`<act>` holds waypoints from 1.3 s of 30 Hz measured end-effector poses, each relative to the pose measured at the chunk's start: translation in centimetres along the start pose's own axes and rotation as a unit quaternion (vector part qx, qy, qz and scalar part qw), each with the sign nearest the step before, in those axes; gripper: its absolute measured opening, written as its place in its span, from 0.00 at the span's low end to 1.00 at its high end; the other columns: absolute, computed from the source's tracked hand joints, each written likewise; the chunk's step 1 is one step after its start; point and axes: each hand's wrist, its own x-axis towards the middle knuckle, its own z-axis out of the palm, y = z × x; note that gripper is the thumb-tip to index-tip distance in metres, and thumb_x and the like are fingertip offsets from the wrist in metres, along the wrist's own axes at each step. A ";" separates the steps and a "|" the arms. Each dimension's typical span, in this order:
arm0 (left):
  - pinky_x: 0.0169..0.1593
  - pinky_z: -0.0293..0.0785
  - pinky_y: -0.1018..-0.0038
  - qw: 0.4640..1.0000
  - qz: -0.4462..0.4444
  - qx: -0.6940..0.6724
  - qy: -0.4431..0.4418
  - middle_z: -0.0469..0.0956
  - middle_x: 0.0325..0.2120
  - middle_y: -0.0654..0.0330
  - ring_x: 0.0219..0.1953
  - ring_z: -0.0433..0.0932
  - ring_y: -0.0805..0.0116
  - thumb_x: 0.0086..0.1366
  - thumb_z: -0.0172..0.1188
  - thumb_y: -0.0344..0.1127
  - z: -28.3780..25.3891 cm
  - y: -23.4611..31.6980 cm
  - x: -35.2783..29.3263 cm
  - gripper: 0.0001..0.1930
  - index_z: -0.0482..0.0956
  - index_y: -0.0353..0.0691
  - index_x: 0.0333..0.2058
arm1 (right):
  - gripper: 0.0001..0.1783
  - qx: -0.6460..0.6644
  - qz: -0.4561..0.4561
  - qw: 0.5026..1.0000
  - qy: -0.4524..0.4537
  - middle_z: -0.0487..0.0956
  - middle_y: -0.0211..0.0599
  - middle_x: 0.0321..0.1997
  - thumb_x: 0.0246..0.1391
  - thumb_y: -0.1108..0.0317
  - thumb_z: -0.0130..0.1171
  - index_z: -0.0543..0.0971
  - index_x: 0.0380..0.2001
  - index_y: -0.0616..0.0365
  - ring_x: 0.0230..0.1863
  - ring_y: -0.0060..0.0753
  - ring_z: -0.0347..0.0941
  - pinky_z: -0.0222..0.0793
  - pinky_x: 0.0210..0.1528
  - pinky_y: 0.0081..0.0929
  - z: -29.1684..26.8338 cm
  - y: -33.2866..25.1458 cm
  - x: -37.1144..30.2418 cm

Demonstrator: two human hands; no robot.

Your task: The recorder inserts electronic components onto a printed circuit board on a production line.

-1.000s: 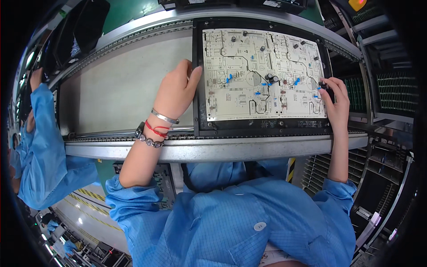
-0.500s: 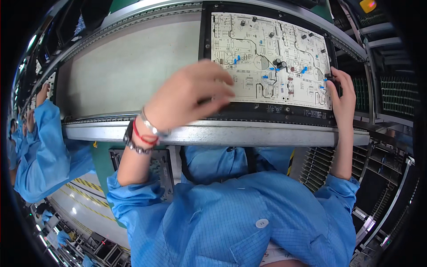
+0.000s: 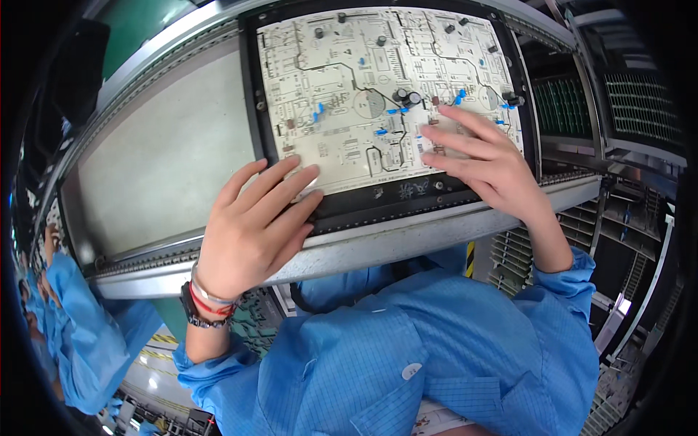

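Your conveyor carries the black carrier frame, which surrounds the printed circuit board, lying component side up. Your left hand, fingers loosely spread and holding nothing, is at the board's near left corner; your right hand, also grasping nothing, is over its near right part. Whether your fingertips press on it, I cannot tell. Black capacitors stand near the board's middle; smaller blue components dot its face. You seem to be handling or checking the board; the next move calls for light fingers, clear of those capacitors.
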 end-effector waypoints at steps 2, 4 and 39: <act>0.53 0.65 0.60 1.000 0.015 0.003 0.007 0.74 0.45 0.57 0.50 0.70 0.57 0.44 0.62 0.32 0.1 -0.2 0.5 0.17 0.77 0.39 0.37 | 0.17 0.005 -0.016 1.000 0.004 0.72 0.30 0.55 0.45 0.75 0.55 0.79 0.41 0.51 0.61 0.45 0.61 0.59 0.59 0.42 0.2 0.3 0.0; 0.51 0.67 0.61 0.999 0.027 0.007 0.022 0.74 0.41 0.58 0.46 0.72 0.58 0.43 0.63 0.33 0.2 -0.2 1.2 0.15 0.78 0.38 0.34 | 0.17 0.015 -0.004 1.000 0.005 0.72 0.29 0.54 0.44 0.75 0.55 0.79 0.41 0.51 0.61 0.45 0.61 0.59 0.60 0.42 0.2 0.2 0.0; 0.55 0.61 0.60 0.998 0.049 0.017 -0.029 0.64 0.54 0.48 0.56 0.63 0.48 0.46 0.62 0.36 4.4 3.8 14.1 0.23 0.75 0.48 0.45 | 0.07 0.098 0.137 0.919 0.356 0.77 0.40 0.22 0.43 0.70 0.62 0.80 0.26 0.64 0.24 0.29 0.73 0.67 0.28 0.23 -4.5 15.5 3.4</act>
